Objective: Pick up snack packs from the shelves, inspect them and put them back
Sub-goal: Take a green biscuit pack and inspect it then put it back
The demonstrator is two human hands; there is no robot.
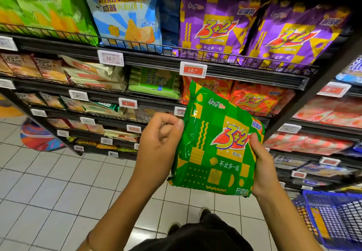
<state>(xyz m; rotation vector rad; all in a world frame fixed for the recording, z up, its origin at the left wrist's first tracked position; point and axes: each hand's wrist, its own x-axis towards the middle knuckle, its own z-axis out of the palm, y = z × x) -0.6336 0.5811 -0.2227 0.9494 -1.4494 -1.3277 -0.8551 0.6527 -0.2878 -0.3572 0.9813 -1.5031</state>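
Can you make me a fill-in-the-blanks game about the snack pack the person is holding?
1. The snack pack held by both hands is mostly ____ with yellow shapes.
2. The big red numbers on that pack read 3+____.
3. The two packs on the top shelf with the same numbers are ____.
4. The shopping basket on the floor at the right is ____.

Missing words: green; 2; purple; blue

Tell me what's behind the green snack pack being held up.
Behind the green snack pack, held by both hands, left and right, are orange packs on the shelf. The pack covers the shelves lower down.
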